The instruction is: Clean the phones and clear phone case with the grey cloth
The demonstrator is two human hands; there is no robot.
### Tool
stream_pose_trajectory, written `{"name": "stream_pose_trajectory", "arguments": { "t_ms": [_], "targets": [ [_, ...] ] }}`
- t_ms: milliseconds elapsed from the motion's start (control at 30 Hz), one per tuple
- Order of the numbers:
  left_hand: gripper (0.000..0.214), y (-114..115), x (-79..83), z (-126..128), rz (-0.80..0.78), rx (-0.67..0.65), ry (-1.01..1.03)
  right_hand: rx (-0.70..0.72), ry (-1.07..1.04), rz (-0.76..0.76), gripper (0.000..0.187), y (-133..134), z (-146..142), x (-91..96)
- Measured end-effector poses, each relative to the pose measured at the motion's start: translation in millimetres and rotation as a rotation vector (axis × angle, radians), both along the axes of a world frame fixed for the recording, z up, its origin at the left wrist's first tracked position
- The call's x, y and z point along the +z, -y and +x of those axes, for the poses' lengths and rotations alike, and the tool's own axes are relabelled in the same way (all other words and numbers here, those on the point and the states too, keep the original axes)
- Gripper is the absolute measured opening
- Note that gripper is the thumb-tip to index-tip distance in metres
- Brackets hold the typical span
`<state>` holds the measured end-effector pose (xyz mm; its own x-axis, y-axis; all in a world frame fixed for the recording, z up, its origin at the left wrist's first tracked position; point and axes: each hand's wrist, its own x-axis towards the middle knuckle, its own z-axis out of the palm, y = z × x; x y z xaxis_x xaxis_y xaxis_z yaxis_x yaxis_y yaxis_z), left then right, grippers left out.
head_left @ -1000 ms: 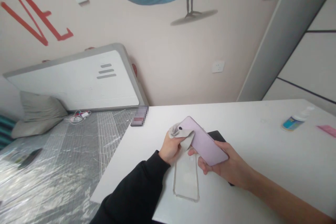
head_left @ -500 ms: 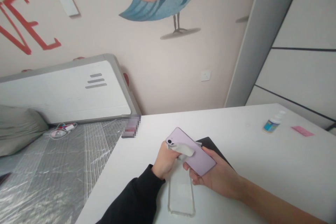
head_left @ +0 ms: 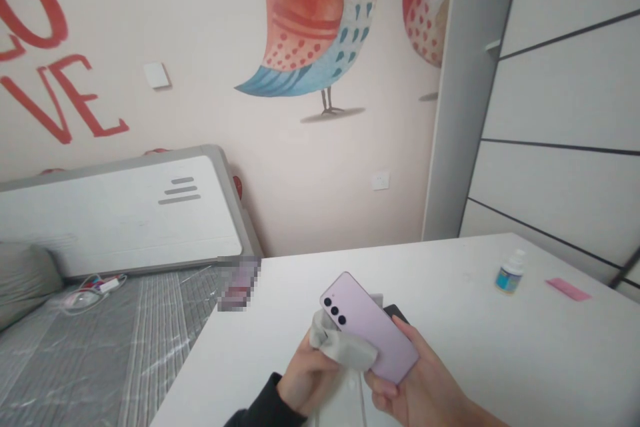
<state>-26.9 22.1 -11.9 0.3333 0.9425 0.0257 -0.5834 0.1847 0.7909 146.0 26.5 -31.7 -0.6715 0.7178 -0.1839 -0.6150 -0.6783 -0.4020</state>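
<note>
A lavender phone (head_left: 367, 317) is held tilted above the table, its back with three camera lenses turned toward me. My right hand (head_left: 425, 377) is closed around the phone's lower right end. In my left hand (head_left: 307, 377) is a pale grey cloth (head_left: 345, 348), which lies against the lower left edge of the phone's back; part of it shows behind the phone too. Below my hands a clear phone case (head_left: 353, 403) lies on the table, cut off by the picture's bottom. A dark flat object (head_left: 397, 313) is mostly hidden behind the phone and my right hand.
On the white table (head_left: 500, 360) stand a small white bottle (head_left: 510, 273) with a blue label and, to its right, a pink strip (head_left: 569, 289). A blurred-out item (head_left: 240, 283) sits at the left corner. A plastic-covered bed (head_left: 110, 360) adjoins the left side.
My view has tilted up. My left hand has shifted the cloth off the camera lenses toward the phone's lower edge, so all three lenses show. My right hand keeps its hold on the phone.
</note>
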Motion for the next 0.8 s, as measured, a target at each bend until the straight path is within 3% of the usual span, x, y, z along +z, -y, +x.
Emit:
{"name": "stream_pose_trajectory", "arguments": {
  "t_ms": [67,133,233,433,633,800],
  "targets": [
    [0.043,-1,0.9,-2,0.016,-0.040,0.010,0.012,-0.007,-0.018,0.044,1,-1,-0.9],
    [0.048,-2,1.0,-4,0.022,0.003,-0.039,0.019,-0.017,-0.013,0.046,1,-1,0.3],
    [0.043,-5,1.5,-5,0.002,0.116,-0.109,0.001,-0.043,0.037,0.051,0,2,4.0],
    [0.038,-6,10.8,0,0.073,0.220,-0.145,-0.063,-0.054,0.097,0.049,-2,6,7.4],
    [0.046,-1,6.5,-2,-0.024,0.135,-0.098,-0.094,-0.015,0.105,0.049,-1,6,5.9],
    [0.039,-5,6.4,-2,-0.032,0.228,-0.135,-0.107,-0.012,0.123,0.048,-4,8,5.6]
  ]
}}
